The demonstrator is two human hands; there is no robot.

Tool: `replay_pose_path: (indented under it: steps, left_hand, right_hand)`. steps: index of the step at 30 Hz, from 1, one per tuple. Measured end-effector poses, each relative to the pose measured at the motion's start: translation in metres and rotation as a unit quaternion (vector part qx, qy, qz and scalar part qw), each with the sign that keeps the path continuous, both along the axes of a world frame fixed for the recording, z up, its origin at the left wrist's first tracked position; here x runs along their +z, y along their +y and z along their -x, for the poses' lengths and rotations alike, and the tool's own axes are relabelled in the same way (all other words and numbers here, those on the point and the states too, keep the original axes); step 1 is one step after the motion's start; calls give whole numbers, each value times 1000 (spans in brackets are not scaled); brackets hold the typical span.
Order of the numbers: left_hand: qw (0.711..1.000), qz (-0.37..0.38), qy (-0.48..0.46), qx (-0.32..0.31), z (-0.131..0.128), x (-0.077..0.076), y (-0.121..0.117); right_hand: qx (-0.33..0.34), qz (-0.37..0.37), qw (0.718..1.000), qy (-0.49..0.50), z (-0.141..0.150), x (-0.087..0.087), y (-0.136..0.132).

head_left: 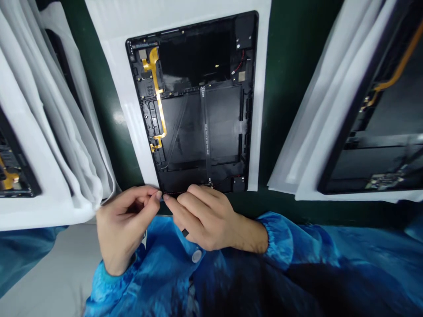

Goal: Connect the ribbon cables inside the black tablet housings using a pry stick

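An open black tablet shell [194,105] lies on a white foam sheet [132,26] in front of me, with a yellow flex cable [157,92] running down its left side and a dark strip down its middle. My left hand [122,226] and my right hand [206,218] meet at the shell's near edge. Their fingertips pinch together on something small and bluish [162,198]; what it is I cannot make out. A small black piece [185,232] shows under my right fingers. Both arms wear blue sleeves.
More black tablet shells wrapped in white foam are stacked at the left [20,176] and at the right [373,127]. The bench top is dark green [277,88]. A grey surface [49,273] lies at the lower left.
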State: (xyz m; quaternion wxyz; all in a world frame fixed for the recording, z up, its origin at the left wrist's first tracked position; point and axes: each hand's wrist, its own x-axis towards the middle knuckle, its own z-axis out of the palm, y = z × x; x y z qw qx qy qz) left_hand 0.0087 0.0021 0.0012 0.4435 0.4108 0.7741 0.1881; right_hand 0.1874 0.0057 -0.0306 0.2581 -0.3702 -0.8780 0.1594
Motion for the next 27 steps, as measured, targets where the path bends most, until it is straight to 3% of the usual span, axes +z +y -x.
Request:
replay_pose_path:
  steps: [6, 20, 27]
  left_hand:
    - [1000, -9, -9, -4, 2, -1, -2]
    - [995, 92, -32, -13, 8, 1, 6]
    - [995, 92, -18, -17, 9, -1, 5]
  right_hand:
    - [-1, 0, 1000, -8, 0, -1, -2]
    - [9, 2, 1000, 9, 0, 0, 3]
    - [5, 6, 1000, 30, 0, -2, 3]
